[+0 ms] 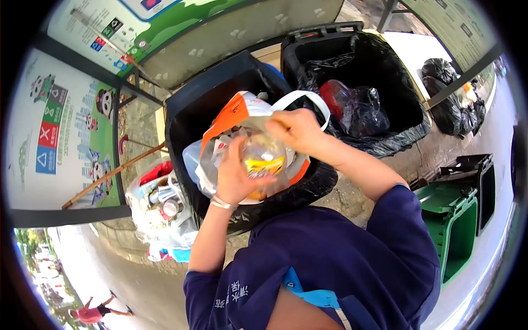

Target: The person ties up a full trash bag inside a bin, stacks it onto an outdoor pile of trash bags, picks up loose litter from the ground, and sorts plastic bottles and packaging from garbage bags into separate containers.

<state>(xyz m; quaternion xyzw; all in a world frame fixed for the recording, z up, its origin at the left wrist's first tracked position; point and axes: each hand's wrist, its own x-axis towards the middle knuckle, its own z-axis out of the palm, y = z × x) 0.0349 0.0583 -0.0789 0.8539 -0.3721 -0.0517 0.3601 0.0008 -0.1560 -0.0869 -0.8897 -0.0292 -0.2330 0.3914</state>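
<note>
My left hand point(235, 175), with a bracelet at its wrist, is closed round a clear, rounded plastic container point(265, 155) with a yellow label. This container is inside the mouth of an orange and white carrier bag point(226, 117), which has a white loop handle. My right hand point(297, 131) is pinched on the bag's upper edge near that handle. Other crumpled white pieces show inside the bag, partly hidden by my left hand. The bag sits in the opening of a dark bin point(179, 118) with a black liner.
Right of it, another black-lined bin point(407, 71) holds dark and red bagged waste. A clear sack of bottles and cans point(165, 206) lies at left, below a leaning wooden stick point(118, 170). Black rubbish bags point(448, 102) and a green bin point(459, 236) stand right. A person point(91, 314) is far off.
</note>
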